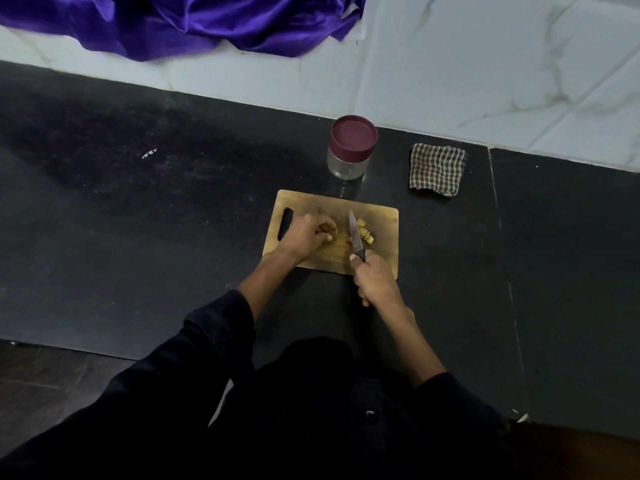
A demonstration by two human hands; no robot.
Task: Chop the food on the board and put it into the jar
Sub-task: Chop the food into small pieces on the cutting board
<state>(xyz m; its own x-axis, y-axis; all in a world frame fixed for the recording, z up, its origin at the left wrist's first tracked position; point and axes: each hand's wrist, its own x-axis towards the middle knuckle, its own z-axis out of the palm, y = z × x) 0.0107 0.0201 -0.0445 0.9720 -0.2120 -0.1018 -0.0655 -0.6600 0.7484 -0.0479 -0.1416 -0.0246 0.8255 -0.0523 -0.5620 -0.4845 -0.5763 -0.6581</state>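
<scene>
The right hand grips the knife; the uncut food sits left of the blade, under the curled left hand.

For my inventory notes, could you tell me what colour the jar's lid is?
The jar's lid is maroon, seen in the head view.

Hidden or unclear, for your check:
- Food under your left hand: covered by curled fingers, kind not legible.
- Knife handle: mostly buried in your right hand.
- Jar: contents unreadable through glass.
- Purple cloth: cut off by top edge.
- Board: near edge partly behind both hands.
</scene>
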